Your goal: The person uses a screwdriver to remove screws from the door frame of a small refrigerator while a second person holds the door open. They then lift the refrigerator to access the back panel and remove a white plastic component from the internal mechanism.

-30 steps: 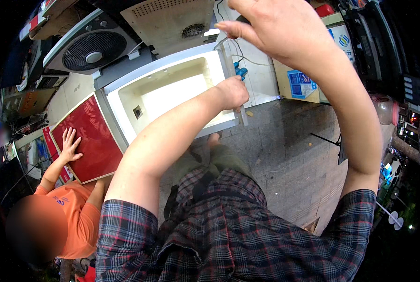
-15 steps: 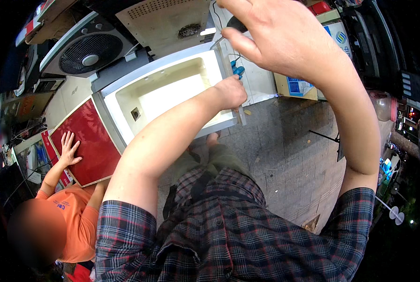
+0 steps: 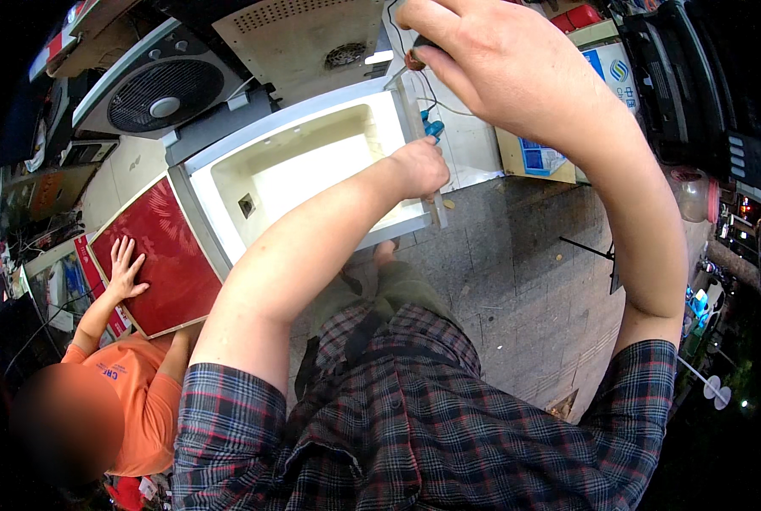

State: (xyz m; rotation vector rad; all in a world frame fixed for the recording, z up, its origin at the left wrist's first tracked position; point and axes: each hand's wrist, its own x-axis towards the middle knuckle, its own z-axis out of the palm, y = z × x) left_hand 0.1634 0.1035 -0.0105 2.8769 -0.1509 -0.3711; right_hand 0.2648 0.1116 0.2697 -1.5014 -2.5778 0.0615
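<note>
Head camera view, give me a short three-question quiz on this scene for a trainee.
1. True or false: the left hand rests at the right front edge of the open white appliance.
2. What colour is the open door panel that another person's hand presses on?
A. red
B. blue
C. green
3. Which hand is raised nearest the camera, its fingers closed on a small dark item?

Key
1. True.
2. A, red.
3. The right hand; what the item is cannot be told.
</note>
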